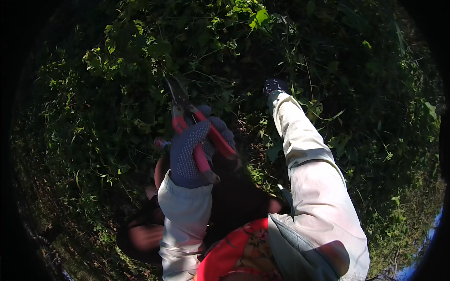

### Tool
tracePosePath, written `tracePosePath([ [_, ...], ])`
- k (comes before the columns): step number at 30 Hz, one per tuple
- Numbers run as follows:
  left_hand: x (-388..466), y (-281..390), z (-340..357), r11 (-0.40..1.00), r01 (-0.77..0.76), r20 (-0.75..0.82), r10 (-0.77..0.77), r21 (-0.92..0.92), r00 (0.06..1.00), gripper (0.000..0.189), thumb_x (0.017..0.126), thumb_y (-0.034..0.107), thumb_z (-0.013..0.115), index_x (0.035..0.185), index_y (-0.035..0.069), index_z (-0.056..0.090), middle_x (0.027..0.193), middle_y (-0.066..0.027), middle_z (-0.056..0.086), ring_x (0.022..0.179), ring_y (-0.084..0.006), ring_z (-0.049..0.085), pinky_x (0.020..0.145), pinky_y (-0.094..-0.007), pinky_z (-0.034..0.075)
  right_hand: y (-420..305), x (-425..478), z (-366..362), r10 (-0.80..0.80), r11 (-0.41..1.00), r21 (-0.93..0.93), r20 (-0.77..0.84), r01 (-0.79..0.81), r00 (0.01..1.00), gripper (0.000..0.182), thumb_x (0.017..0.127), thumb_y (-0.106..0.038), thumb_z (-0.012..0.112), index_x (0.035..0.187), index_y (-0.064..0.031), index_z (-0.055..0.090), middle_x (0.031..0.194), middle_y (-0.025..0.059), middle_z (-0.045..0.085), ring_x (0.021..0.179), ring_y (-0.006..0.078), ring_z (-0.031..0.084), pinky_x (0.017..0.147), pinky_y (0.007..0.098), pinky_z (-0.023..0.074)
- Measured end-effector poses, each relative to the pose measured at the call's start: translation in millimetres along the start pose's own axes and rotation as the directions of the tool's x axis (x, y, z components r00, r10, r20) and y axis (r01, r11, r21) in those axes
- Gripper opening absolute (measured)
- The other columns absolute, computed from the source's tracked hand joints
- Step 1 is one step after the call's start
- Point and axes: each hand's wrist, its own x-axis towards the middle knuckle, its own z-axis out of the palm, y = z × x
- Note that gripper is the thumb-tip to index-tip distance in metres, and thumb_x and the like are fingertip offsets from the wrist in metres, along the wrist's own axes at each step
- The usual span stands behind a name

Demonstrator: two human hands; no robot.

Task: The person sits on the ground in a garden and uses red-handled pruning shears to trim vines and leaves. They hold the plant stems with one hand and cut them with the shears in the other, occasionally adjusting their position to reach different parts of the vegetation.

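Note:
My left hand (191, 151), in a grey glove with small white dots, is wrapped around a pair of pruning shears (202, 140). The red handles lie spread apart across the palm, and the dark metal blades point up and left over the foliage. I cannot tell whether the blades are parted. My right arm (313, 165), in a pale sleeve, reaches far forward into the plants. At its end my right hand (276, 85) appears small, dark and spotted with white. Its fingers are hidden in shade, and whether it holds anything is unclear.
Dense leafy vegetation (112, 77) covers the ground on all sides, with sunlit leaves (259, 19) at the top. Thin stems (309, 75) stand beside my right hand. My red floral garment (242, 242) and dark lower clothing (232, 196) fill the bottom middle.

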Motion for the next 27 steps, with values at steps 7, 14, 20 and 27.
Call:
tracePosePath([
  [7,-10,1,3,0.999,-0.008,0.036,0.006,0.047,0.999,0.043,0.08,0.014,0.059,0.118,0.002,0.042,0.091,-0.0161,0.059,0.079,-0.0305,0.062,0.07,-0.042,0.053,-17,-33,-30,0.049,0.985,0.152,0.22,-0.084,0.974,0.041,0.088,-0.041,0.045,0.109,-0.0109,0.064,0.112,0.0159,0.06,0.106,0.0318,0.056,0.091,0.0418,0.0435],
  [14,-20,0,21,0.99,-0.116,-0.008,0.117,0.074,0.993,0.045,0.08,0.014,0.06,0.118,0.001,0.041,0.09,-0.0161,0.06,0.079,-0.0297,0.062,0.07,-0.0409,0.053,0,-29,6,0.033,0.985,0.168,0.1,-0.049,0.994,0.03,0.082,-0.032,0.052,0.093,-0.0099,0.069,0.096,0.0135,0.066,0.092,0.0326,0.062,0.079,0.0432,0.0495],
  [20,-10,-7,11,0.989,-0.102,-0.085,0.112,0.106,0.99,0.04,0.078,0.008,0.064,0.112,0.0,0.046,0.091,-0.0141,0.06,0.079,-0.026,0.062,0.069,-0.0359,0.053,-17,-61,14,-0.072,0.997,-0.01,-0.086,0.071,0.994,0.052,0.081,-0.031,0.054,0.129,-0.0103,0.047,0.134,0.0158,0.045,0.119,0.0325,0.047,0.099,0.0437,0.038],
  [27,-3,-16,2,0.905,-0.215,-0.097,0.267,0.367,0.959,0.041,0.08,0.009,0.065,0.115,0.001,0.048,0.097,-0.0118,0.058,0.087,-0.0237,0.06,0.076,-0.0344,0.051,-84,-162,-70,-0.325,0.385,0.818,-0.313,0.428,0.892,0.035,0.086,-0.025,0.059,0.114,-0.0028,0.057,0.115,0.0113,0.057,0.098,0.0216,0.06,0.085,0.0307,0.0459],
])
